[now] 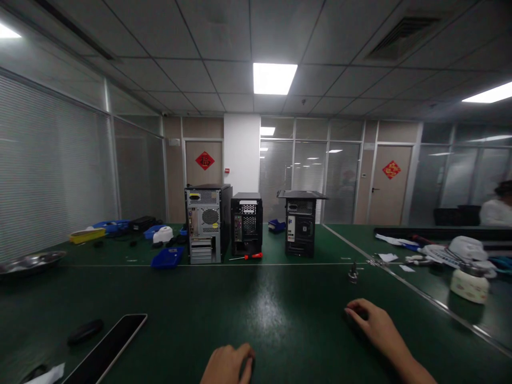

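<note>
Nearest the camera, at the lower edge, the left hand [228,365] rests low over the green bench [176,298], fingers loosely curled, a narrow gap beside the thumb and nothing showing in it; its underside is hidden. The right hand [372,325] lies farther out, half curled, thumb and forefinger slightly parted, with no object visible between them. Just beyond it, apart from the fingertips, stands a small metal piece [353,273], too small to identify. A dark-screened phone [110,349] lies to the left of the left hand, with a black object [85,332] beside it.

Across the bench, out of reach of both hands as they rest, stand the left computer tower [204,224], the middle tower [247,221] and the right tower [300,229]. A red-handled screwdriver [253,256] lies at the middle tower's foot.

The metal piece looks the most exposed: it seems narrow and upright, so a careless forward sweep of the right hand could tip it. The flat panel [303,194] atop the right tower overhangs both sides; if it is loose, which I cannot tell, a bump could slide it off. The screwdriver might roll if knocked.
</note>
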`<action>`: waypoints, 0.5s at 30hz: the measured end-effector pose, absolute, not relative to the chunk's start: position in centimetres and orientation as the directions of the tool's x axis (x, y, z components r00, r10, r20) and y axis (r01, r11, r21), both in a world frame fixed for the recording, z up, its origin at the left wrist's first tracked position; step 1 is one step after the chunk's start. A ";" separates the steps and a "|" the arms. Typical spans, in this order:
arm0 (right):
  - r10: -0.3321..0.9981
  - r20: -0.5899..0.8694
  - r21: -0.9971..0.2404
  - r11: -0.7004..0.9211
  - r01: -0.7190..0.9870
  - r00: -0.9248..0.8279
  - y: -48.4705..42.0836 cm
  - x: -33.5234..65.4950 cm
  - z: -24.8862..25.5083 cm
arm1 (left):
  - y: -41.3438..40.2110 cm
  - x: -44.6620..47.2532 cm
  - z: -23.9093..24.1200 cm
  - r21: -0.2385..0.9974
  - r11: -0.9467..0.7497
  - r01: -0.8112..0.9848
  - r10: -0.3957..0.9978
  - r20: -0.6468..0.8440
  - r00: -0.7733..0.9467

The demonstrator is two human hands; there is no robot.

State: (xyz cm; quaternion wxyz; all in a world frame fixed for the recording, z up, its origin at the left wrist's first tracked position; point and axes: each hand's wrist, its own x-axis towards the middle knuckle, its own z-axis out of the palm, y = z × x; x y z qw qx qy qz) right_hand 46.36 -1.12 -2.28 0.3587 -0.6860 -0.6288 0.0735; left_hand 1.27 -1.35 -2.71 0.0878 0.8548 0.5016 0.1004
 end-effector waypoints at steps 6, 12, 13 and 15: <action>0.929 0.320 -0.600 0.048 0.799 0.184 -1.5 46.4 -2.1 | -1.8 1.8 -1.7 0.192 -0.451 0.871 0.892 0.069 0.447; 0.945 0.260 -0.641 0.015 0.767 0.198 -1.3 47.5 -2.4 | -1.7 2.8 -1.5 0.124 -0.542 0.831 0.840 0.053 0.540; 0.943 0.252 -0.643 -0.005 0.766 0.218 -1.3 47.5 -2.4 | -1.8 3.0 -1.4 0.124 -0.556 0.822 0.831 0.064 0.553; 0.934 0.241 -0.644 -0.049 0.763 0.263 -1.3 47.4 -2.4 | -1.9 3.1 -1.4 0.131 -0.567 0.813 0.824 0.080 0.561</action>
